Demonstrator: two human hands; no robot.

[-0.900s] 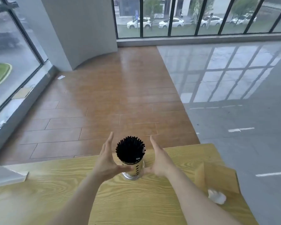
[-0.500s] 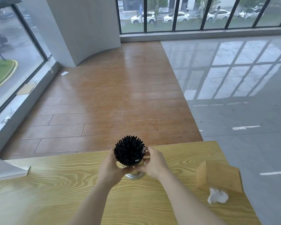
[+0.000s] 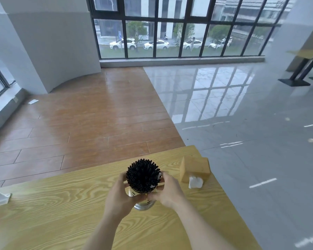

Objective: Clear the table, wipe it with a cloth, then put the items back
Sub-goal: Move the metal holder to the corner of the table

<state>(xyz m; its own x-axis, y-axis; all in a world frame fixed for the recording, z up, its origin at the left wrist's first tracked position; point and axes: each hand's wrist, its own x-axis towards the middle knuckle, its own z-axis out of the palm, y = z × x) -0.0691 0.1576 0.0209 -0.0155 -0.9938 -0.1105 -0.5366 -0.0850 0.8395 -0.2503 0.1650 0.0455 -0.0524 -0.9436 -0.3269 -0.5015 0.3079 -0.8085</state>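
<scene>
Your left hand [image 3: 118,194] and right hand [image 3: 167,191] are clamped on opposite sides of the metal canister [image 3: 143,202] of black straws [image 3: 143,175], which stands upright on the bench [image 3: 61,210], centred between both hands. The tissue box [image 3: 194,168] sits just to its right.

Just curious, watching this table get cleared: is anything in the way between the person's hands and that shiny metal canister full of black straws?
Nothing visible. The left hand and right hand already clasp the shiny metal canister of black straws from both sides. The wooden tissue box stands apart to the right on the wooden table.
</scene>
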